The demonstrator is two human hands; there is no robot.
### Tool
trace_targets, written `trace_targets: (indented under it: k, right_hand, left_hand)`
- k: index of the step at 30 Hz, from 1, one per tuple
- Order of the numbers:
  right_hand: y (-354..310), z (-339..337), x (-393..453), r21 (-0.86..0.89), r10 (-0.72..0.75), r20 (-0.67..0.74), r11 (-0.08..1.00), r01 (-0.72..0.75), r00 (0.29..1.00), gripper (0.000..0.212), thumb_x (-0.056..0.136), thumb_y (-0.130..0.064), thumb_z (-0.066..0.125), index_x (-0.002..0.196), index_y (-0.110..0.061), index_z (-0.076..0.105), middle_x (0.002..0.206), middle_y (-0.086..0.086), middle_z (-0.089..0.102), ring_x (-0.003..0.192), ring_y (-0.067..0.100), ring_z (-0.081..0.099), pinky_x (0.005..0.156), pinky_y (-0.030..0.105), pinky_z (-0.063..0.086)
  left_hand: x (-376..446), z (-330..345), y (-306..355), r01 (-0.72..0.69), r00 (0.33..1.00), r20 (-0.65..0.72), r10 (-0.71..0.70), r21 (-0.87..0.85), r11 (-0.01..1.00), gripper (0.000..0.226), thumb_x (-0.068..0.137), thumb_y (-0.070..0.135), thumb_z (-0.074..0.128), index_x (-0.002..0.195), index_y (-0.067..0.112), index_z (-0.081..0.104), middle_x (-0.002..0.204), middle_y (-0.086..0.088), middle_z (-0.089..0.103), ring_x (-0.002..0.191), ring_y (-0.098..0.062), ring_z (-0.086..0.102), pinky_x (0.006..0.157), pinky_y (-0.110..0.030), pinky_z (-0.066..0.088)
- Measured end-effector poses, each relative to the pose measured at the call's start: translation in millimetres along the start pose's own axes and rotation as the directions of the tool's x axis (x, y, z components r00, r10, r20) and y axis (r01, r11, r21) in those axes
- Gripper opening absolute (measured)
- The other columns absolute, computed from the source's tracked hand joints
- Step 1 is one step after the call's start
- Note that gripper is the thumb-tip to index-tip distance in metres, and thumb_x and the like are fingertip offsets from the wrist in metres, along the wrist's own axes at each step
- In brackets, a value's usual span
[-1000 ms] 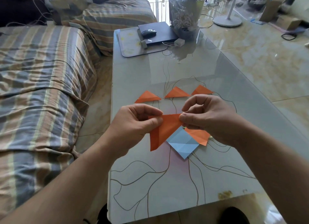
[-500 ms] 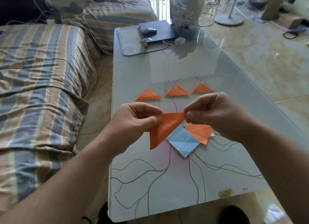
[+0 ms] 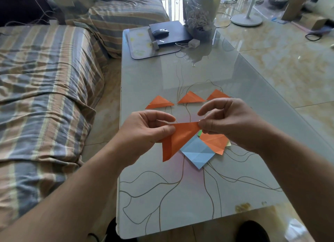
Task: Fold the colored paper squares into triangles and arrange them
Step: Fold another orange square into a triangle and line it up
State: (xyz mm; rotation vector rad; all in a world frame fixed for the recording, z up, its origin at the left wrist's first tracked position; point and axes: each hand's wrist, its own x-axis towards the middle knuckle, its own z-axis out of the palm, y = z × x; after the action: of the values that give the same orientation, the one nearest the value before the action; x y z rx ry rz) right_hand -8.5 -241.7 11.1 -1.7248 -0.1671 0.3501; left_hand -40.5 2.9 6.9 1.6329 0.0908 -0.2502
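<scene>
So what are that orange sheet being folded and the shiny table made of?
The orange sheet pinched by both hands looks like thin matte paper: it holds sharp creases and bends freely. The pale table top seems to be glass or a glossy glazed surface, since it mirrors the window light and the objects on it; which one I cannot tell.

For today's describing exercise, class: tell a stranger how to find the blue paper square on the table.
Start at the glossy glass table with brown vine lines. Near its middle, below the two hands, lies a small stack of paper squares; the creased light blue paper square sits on top, turned like a diamond. It is the only blue sheet, beside an orange creased square.
</scene>
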Motion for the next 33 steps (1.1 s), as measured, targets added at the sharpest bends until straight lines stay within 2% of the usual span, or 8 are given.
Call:
trace_targets:
  k: [3, 5, 7, 11, 15, 21, 27, 33]
  right_hand:
    - [-1.0, 5.5, 1.3, 0.188, 0.079, -0.011, 0.979, -0.076, 0.997, 0.045, 0.072, -0.013, 0.084, 0.115, -0.014, 0.069, 0.078, 0.012, 0.072, 0.073, 0.022, 0.069, 0.076, 0.037, 0.059]
    - [-0.9, 15.0, 2.3, 0.350, 0.164, -0.015, 0.925, -0.149, 0.986, 0.057, 0.067, -0.016, 0.085, 0.121, -0.016, 0.067, 0.083, 0.012, 0.073, 0.073, 0.024, 0.069, 0.076, 0.037, 0.057]
    - [-0.2, 26.7, 1.6, 0.430, 0.247, 0.038, 0.871, -0.238, 0.968, 0.060, 0.067, -0.017, 0.085, 0.124, -0.017, 0.064, 0.088, 0.013, 0.074, 0.077, 0.026, 0.071, 0.076, 0.039, 0.057]
    - [2.6, 43.5, -1.1, 0.389, 0.311, 0.148, 0.854, -0.344, 0.939, 0.034, 0.085, -0.023, 0.079, 0.114, -0.011, 0.065, 0.101, 0.017, 0.077, 0.089, 0.030, 0.074, 0.080, 0.039, 0.058]
    - [3.7, 46.2, 0.3, 0.372, 0.311, 0.096, 0.870, -0.324, 0.945, 0.019, 0.094, -0.018, 0.073, 0.109, -0.009, 0.066, 0.105, 0.018, 0.077, 0.099, 0.033, 0.075, 0.082, 0.039, 0.059]
    - [5.3, 43.2, 2.5, 0.363, 0.310, 0.093, 0.875, -0.322, 0.946, 0.018, 0.094, -0.014, 0.073, 0.111, -0.008, 0.070, 0.103, 0.015, 0.079, 0.092, 0.027, 0.075, 0.077, 0.037, 0.059]
    - [6.0, 42.7, 3.9, 0.366, 0.300, 0.056, 0.881, -0.299, 0.952, 0.024, 0.092, -0.015, 0.075, 0.115, -0.009, 0.069, 0.106, 0.014, 0.079, 0.099, 0.031, 0.075, 0.080, 0.038, 0.059]
    - [4.6, 38.6, 5.2, 0.456, 0.273, -0.038, 0.861, -0.226, 0.961, 0.012, 0.090, -0.019, 0.076, 0.097, -0.012, 0.070, 0.088, 0.012, 0.076, 0.080, 0.025, 0.071, 0.074, 0.036, 0.058]
  left_hand:
    - [-0.3, 0.8, 2.9, 0.014, 1.000, -0.005, -0.014, -0.101, 0.995, 0.041, 0.072, 0.015, 0.079, 0.112, 0.015, 0.073, 0.086, -0.015, 0.078, 0.083, -0.027, 0.076, 0.082, -0.040, 0.065]
    - [-1.2, 2.4, 5.4, 0.025, 1.000, -0.009, -0.027, -0.147, 0.989, 0.046, 0.072, 0.015, 0.078, 0.117, 0.016, 0.070, 0.087, -0.016, 0.078, 0.085, -0.029, 0.077, 0.078, -0.037, 0.065]
    - [-2.4, 4.7, 6.9, 0.036, 0.999, -0.002, -0.037, -0.192, 0.981, 0.045, 0.074, 0.013, 0.076, 0.119, 0.016, 0.067, 0.092, -0.020, 0.077, 0.088, -0.033, 0.077, 0.076, -0.035, 0.065]
    - [-3.6, 8.3, 8.2, 0.039, 0.999, -0.008, -0.042, -0.233, 0.972, 0.046, 0.075, 0.013, 0.075, 0.120, 0.016, 0.066, 0.102, -0.028, 0.075, 0.094, -0.039, 0.076, 0.078, -0.037, 0.065]
    - [-3.3, 8.1, 7.2, 0.040, 0.999, -0.009, -0.043, -0.239, 0.970, 0.052, 0.072, 0.016, 0.076, 0.123, 0.015, 0.065, 0.104, -0.028, 0.074, 0.097, -0.040, 0.076, 0.081, -0.039, 0.064]
    - [-2.3, 9.5, 6.3, 0.069, 0.997, -0.021, -0.080, -0.304, 0.950, 0.051, 0.071, 0.014, 0.076, 0.121, 0.014, 0.066, 0.111, -0.033, 0.071, 0.099, -0.042, 0.075, 0.081, -0.041, 0.065]
    - [-0.6, 9.6, 3.9, 0.056, 0.996, -0.045, -0.072, -0.291, 0.955, 0.049, 0.068, 0.016, 0.078, 0.116, 0.011, 0.067, 0.111, -0.032, 0.071, 0.099, -0.042, 0.075, 0.082, -0.040, 0.065]
    - [1.9, 8.5, 0.6, 0.043, 0.995, -0.076, -0.066, -0.266, 0.963, 0.042, 0.067, 0.017, 0.079, 0.108, 0.013, 0.071, 0.107, -0.026, 0.075, 0.098, -0.038, 0.075, 0.082, -0.039, 0.065]
